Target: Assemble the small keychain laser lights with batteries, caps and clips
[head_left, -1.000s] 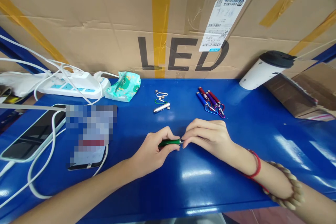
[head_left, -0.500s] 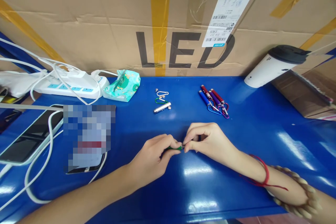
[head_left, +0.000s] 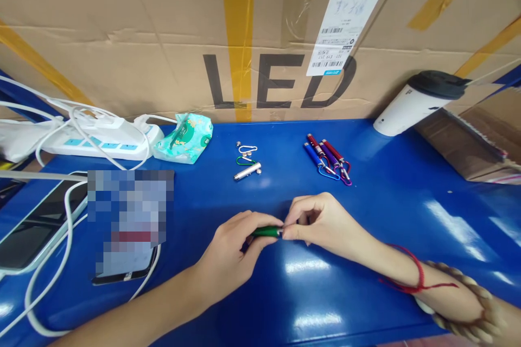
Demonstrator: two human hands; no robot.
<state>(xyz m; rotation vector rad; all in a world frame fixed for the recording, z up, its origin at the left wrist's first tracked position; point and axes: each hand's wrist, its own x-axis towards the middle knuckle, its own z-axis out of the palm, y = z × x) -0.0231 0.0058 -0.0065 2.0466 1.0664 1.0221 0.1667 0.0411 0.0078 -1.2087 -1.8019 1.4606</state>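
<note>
My left hand [head_left: 230,252] is closed, its thumb and fingers wrapped along a green mini flashlight tube [head_left: 266,231]. At the tube's silver right end, my right hand [head_left: 319,222] pinches with thumb and forefinger; its fingertips hide exactly what part they hold. Beyond my hands lie a silver mini flashlight [head_left: 247,172], a green carabiner clip [head_left: 245,161] and a white carabiner clip [head_left: 248,149]. Tiny round metal pieces, probably button cells, lie around them. To the right rests a bunch of blue, purple and red mini flashlights [head_left: 325,153] with coloured clips.
A large cardboard box [head_left: 171,27] stands behind the blue table [head_left: 366,293]. On the left are a white power strip [head_left: 101,143] with cables, a tissue pack [head_left: 185,138] and two phones, one being a dark phone [head_left: 40,222]. A lidded cup [head_left: 411,108] leans at back right.
The left forefinger has lifted and reached toward the tube's end, so more of the green tube shows. The right hand keeps its pinch there. The whole view has shifted slightly.
</note>
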